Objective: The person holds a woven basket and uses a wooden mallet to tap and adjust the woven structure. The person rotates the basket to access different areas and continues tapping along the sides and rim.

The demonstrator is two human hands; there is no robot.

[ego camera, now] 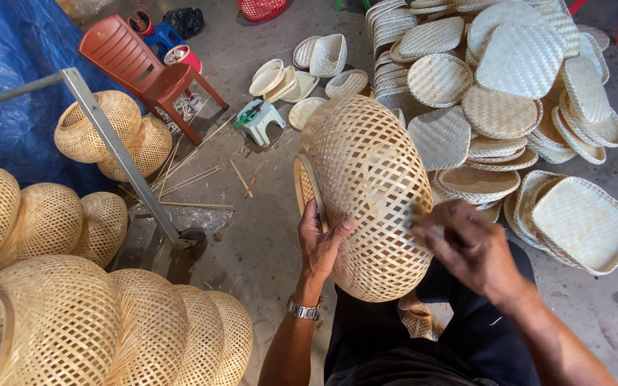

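Now, centre of frame: left hand (pixel 321 241) grips the rim of a woven bamboo lampshade (pixel 368 191), fingers curled on it. Right hand (pixel 471 243) is blurred on the shade's lower right side; can't tell if it pinches anything. Weave looks whole, so prob. late-stage touch-up. Finished shades (pixel 73 314) lower left, flat trays (pixel 509 78) upper right.

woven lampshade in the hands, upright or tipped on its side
Tipped on its side. The woven lampshade has its rimmed opening facing left, where the left hand grips the rim; the right hand rests on its wall.
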